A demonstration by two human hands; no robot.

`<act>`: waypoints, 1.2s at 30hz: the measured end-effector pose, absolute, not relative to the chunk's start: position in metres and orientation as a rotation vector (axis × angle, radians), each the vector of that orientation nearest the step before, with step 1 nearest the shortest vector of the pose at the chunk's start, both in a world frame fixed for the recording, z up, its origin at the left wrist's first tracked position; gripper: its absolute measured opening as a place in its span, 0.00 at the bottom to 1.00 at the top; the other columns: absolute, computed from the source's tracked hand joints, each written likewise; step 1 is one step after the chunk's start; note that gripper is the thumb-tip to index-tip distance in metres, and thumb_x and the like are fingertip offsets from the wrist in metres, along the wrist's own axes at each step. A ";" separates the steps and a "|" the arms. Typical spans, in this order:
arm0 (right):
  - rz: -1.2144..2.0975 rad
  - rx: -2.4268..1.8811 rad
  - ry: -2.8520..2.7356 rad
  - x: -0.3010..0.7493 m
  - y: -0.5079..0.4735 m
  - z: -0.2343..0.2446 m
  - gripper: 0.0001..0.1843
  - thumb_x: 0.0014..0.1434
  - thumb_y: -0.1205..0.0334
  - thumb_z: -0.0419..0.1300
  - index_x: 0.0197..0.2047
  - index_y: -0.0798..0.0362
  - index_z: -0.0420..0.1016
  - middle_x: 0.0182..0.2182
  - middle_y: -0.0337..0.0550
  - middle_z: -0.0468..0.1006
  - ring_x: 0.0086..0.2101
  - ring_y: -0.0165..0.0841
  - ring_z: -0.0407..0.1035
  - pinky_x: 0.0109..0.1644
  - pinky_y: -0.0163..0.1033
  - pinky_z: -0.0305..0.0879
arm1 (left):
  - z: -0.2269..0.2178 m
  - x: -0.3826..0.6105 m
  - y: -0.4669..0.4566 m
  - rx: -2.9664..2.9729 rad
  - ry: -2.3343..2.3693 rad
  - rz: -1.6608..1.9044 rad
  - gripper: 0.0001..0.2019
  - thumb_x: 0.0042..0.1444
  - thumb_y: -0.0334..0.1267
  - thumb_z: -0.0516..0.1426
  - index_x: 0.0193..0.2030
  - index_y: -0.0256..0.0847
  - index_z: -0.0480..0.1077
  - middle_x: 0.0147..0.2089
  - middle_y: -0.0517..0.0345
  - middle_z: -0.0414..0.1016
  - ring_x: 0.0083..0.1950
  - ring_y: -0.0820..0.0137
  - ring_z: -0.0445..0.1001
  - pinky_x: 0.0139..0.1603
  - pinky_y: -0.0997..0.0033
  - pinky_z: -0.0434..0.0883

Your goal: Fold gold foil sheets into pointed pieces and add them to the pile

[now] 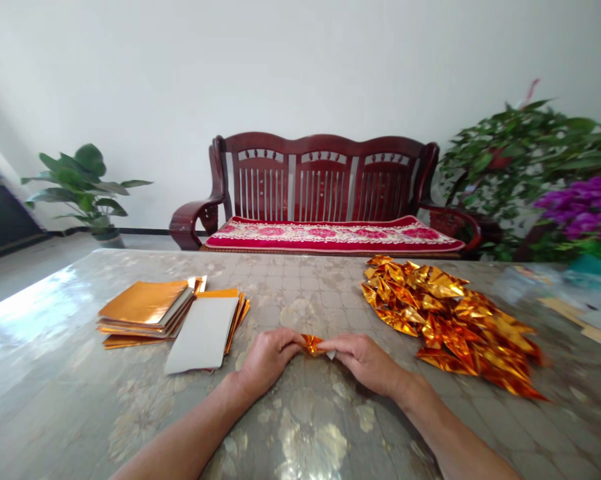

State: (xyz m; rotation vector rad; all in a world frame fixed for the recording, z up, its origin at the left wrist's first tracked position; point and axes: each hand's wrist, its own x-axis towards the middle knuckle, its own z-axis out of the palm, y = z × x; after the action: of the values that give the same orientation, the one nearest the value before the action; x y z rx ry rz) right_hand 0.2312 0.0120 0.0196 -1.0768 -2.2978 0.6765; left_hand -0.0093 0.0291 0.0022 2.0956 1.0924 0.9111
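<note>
Between my two hands, low over the middle of the table, is a small piece of folded gold foil paper [311, 344]. My left hand [273, 355] pinches its left end, fingers closed. On the other end the fingers of my right hand [366, 362] are closed too, and a pale corner of paper shows under them. To the left lie a stack of flat gold foil sheets [145, 301] and a second stack with its pale grey side up [203, 330]. A heap of folded gold foil pieces [445, 313] spreads over the table on the right.
The table [300, 420] has a glossy patterned cover. Clear plastic wrap [523, 283] and flat card pieces [590, 327] lie at its right edge. Beyond stands a dark red wooden bench [325, 177]. A potted plant [93, 190] is at left, purple flowers [585, 207] at right.
</note>
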 end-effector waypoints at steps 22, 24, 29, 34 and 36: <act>0.396 -0.962 -2.119 0.214 0.002 0.005 0.10 0.64 0.64 0.60 0.44 0.44 0.82 0.39 0.38 0.84 0.39 0.32 0.77 0.44 0.35 0.73 | 0.001 -0.005 0.016 2.029 1.122 0.965 0.08 0.56 0.30 0.60 0.34 0.47 0.80 0.33 0.65 0.83 0.35 0.72 0.80 0.39 0.78 0.73; 0.378 -0.942 -2.106 0.212 0.000 0.004 0.11 0.63 0.65 0.60 0.44 0.44 0.82 0.39 0.38 0.84 0.38 0.32 0.77 0.45 0.35 0.73 | 0.001 -0.003 0.015 2.010 1.136 0.972 0.09 0.55 0.30 0.60 0.34 0.47 0.81 0.33 0.66 0.83 0.35 0.72 0.80 0.39 0.78 0.73; 0.331 -0.910 -2.073 0.207 -0.003 0.006 0.11 0.63 0.66 0.59 0.43 0.46 0.82 0.37 0.40 0.84 0.37 0.32 0.78 0.43 0.35 0.73 | 0.000 0.001 0.010 1.979 1.181 1.009 0.10 0.54 0.28 0.59 0.33 0.46 0.81 0.32 0.66 0.83 0.34 0.72 0.80 0.38 0.78 0.73; 0.305 -0.900 -2.042 0.205 -0.005 0.006 0.11 0.64 0.65 0.58 0.42 0.46 0.82 0.36 0.40 0.84 0.35 0.31 0.78 0.41 0.35 0.74 | 0.000 0.003 0.006 1.916 1.163 1.039 0.08 0.54 0.29 0.60 0.33 0.44 0.81 0.33 0.65 0.83 0.34 0.71 0.80 0.39 0.77 0.72; 0.279 -0.901 -2.026 0.204 -0.006 0.006 0.11 0.64 0.65 0.58 0.42 0.46 0.82 0.36 0.40 0.84 0.35 0.31 0.78 0.41 0.34 0.74 | 0.000 0.003 0.005 1.894 1.163 1.047 0.07 0.54 0.30 0.61 0.32 0.44 0.80 0.32 0.64 0.83 0.34 0.71 0.80 0.38 0.77 0.72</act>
State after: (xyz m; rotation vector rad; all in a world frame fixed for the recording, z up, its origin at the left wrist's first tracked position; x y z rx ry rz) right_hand 0.2041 -0.0062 0.0058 -0.9011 -2.0256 0.2787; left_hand 0.0031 0.0053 0.0000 1.8941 1.1634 1.0475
